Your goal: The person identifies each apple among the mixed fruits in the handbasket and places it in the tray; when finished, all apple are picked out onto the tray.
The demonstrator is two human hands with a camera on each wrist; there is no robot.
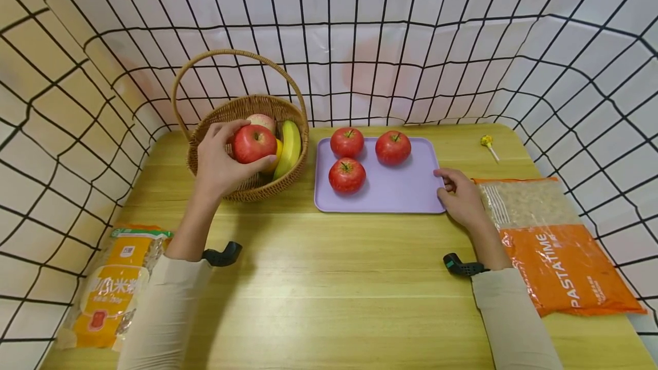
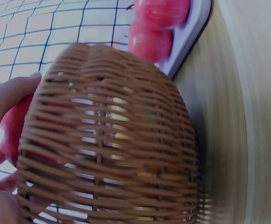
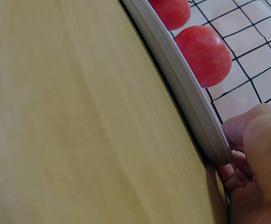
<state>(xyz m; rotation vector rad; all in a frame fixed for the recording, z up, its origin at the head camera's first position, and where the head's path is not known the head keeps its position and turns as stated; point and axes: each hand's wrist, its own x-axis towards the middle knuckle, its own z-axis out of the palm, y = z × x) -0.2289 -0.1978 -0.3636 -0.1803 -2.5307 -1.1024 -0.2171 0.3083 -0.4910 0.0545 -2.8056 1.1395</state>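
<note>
At the back left, my left hand (image 1: 218, 159) grips a red apple (image 1: 254, 143) between thumb and fingers, at the mouth of a wicker basket (image 1: 272, 188). In the left wrist view the basket's woven side (image 2: 107, 140) hides much of that apple. Beside it in the basket are a banana (image 1: 289, 147), a paler apple (image 1: 262, 121) and a partly covered yellow fruit (image 1: 278, 150). My right hand (image 1: 462, 198) pinches the right end of a lilac tray (image 1: 401, 193), thumb at the rim and fingers curled beneath. Three red apples (image 1: 346, 175) sit on the tray's left and middle.
An orange pasta bag (image 1: 570, 267) lies by my right forearm. Behind it is a yellow-wrapped lollipop (image 1: 486, 141). A yellow food packet (image 1: 110, 290) lies at the left, partly behind my left sleeve. Black grid netting (image 1: 360, 44) over white sheeting encloses the wooden table.
</note>
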